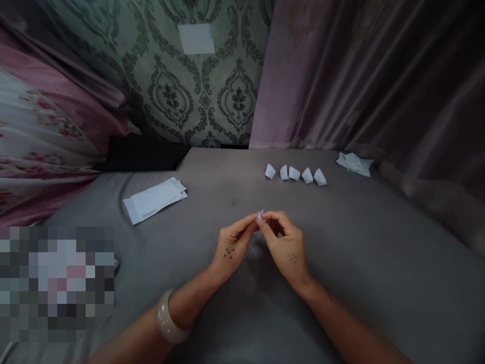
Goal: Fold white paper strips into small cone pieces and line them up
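Observation:
Between the fingertips of both hands is a small piece of folded white paper [260,217], partly hidden by the fingers. My left hand [235,242] pinches it from the left, a pale bangle on that wrist. My right hand [286,242] grips its other side with thumb and forefinger. Beyond the hands, several small folded white paper shapes [294,173] stand in a row on the grey cloth [227,202]. A stack of white paper strips [155,200] lies to the left.
Crumpled white paper [355,163] rests at the far right. A black cloth [146,152] lies at the back left. Patterned wallpaper [204,91] and a mauve curtain [280,76] rise behind the surface. The lower left corner is pixelated.

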The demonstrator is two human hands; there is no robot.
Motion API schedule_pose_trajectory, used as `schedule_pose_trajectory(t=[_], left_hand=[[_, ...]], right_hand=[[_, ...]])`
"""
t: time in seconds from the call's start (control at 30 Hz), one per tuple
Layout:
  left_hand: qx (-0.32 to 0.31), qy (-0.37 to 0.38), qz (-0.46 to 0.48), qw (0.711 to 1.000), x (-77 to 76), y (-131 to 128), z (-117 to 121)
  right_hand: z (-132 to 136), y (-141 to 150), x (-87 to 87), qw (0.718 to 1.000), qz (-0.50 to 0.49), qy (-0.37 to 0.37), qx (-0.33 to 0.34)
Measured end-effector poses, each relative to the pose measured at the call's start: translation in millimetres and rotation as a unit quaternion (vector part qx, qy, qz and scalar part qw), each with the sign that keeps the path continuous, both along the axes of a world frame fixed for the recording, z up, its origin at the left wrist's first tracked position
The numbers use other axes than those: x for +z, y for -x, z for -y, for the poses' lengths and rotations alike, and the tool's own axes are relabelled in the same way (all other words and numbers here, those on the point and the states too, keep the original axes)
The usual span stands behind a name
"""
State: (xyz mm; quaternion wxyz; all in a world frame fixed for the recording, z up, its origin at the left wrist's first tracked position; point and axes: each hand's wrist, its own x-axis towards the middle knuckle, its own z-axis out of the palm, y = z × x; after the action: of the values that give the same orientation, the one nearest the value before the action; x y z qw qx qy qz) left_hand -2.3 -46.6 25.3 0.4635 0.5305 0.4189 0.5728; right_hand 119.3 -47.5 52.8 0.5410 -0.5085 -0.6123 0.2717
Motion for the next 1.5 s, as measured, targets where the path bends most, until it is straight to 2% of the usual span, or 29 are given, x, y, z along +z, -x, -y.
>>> schedule_pose_trajectory(t=[0.07,0.17,0.37,0.5,0.8,0.93,1.17,1.33,1.4,1.5], left_hand=[[-0.017,0.001,0.019,1.0,2.4,1.0,-0.6],[-0.076,0.018,0.053,0.996,10.8,6.9,-3.7],[-0.152,0.092,0.021,0.984,27.6,27.3,-14.0],[-0.192,0.135,0.022,0.972,25.9,33.9,-17.9],[-0.232,0.144,0.087,0.958,21.1,33.7,-18.8],[-0.232,0.14,0.102,0.957,21.5,36.8,-21.0],[-0.257,0.138,0.064,0.954,21.4,39.8,-20.4],[-0.25,0.128,0.043,0.959,26.4,36.9,-19.1],[-0.221,0.119,0.038,0.967,25.7,33.9,-18.8],[-0.106,0.094,0.036,0.989,21.7,27.2,-17.5]], right_hand=[[-0.3,-1.1,1.4,1.0,-0.007,-0.004,0.009],[-0.6,-5.3,4.7,0.999,-0.022,0.006,0.037],[-2.7,-16.5,6.9,0.983,-0.071,0.122,0.116],[-4.7,-19.1,6.2,0.969,-0.101,0.166,0.152],[-2.6,-22.4,14.5,0.939,-0.144,0.225,0.218],[-2.3,-23.0,14.4,0.927,-0.142,0.254,0.238],[-3.7,-23.7,10.3,0.915,-0.145,0.271,0.26],[-5.5,-25.2,7.7,0.937,-0.08,0.214,0.265],[-6.5,-24.7,6.4,0.941,-0.074,0.204,0.259],[-8.5,-23.2,3.4,0.953,-0.092,0.21,0.196]])
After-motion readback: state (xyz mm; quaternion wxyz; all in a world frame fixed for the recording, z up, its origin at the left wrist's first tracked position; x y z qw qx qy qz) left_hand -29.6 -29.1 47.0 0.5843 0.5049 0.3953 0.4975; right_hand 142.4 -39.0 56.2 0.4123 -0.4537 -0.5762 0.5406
